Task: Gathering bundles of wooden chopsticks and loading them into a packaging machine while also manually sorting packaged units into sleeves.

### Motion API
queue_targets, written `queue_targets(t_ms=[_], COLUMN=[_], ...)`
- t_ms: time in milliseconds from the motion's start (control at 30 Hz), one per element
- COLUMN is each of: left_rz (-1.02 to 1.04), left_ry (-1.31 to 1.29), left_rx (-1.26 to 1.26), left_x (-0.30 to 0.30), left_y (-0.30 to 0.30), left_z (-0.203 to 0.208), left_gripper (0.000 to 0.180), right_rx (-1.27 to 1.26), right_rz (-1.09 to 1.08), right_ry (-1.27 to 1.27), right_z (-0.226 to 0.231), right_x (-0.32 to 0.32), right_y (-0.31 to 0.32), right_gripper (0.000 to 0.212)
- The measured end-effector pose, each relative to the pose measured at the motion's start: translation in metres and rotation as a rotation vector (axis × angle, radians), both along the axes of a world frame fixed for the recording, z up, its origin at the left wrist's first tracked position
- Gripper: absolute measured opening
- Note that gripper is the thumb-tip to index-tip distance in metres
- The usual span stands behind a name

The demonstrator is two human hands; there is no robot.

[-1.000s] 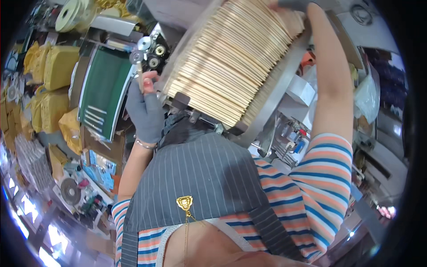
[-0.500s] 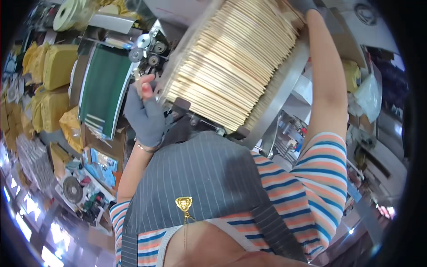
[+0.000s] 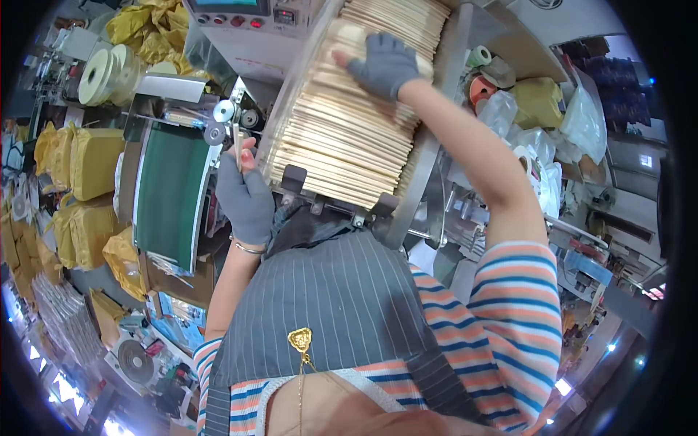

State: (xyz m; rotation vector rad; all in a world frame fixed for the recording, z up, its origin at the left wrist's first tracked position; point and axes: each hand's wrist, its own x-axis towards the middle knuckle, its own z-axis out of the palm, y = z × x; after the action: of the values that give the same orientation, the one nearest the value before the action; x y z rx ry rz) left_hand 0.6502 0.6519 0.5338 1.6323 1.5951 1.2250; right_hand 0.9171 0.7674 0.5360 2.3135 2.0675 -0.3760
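Note:
A long bed of thin pale wooden sticks lies packed side by side in a metal-sided machine trough, held at its near end by dark blocks. My right hand, in a grey fingerless glove, rests palm down on the far part of the sticks, thumb and fingers apart. Left of the trough, my left hand, gloved alike, has its fingers curled around a short, thin pale stick that points up. Just beyond it are small metal rollers. Part of the left fingers is hidden from view.
A green conveyor belt runs on the left, with several pale sticks at its near end. Beyond the trough stands a control panel. Yellow wrapped bundles fill the far left; clear plastic bags hang at the right.
My right hand has come from the trough's far right edge onto the sticks. My left hand stays beside the rollers, a pale stick now showing in its fingers. The view has shifted.

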Motion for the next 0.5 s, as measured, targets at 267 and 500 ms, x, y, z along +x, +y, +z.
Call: queue_targets(t_ms=[267, 500], left_rz=[-0.114, -0.116], left_ry=[0.006, -0.005], left_rx=[0.081, 0.029], left_x=[-0.007, -0.009], left_y=[0.002, 0.0], left_z=[-0.003, -0.003], left_gripper=[0.024, 0.023], right_rx=[-0.029, -0.145], right_rz=[0.077, 0.366], right_ry=[0.073, 0.197], right_z=[0.017, 0.051], right_x=[-0.074, -0.074], right_y=[-0.115, -0.148], right_gripper=[0.089, 0.074])
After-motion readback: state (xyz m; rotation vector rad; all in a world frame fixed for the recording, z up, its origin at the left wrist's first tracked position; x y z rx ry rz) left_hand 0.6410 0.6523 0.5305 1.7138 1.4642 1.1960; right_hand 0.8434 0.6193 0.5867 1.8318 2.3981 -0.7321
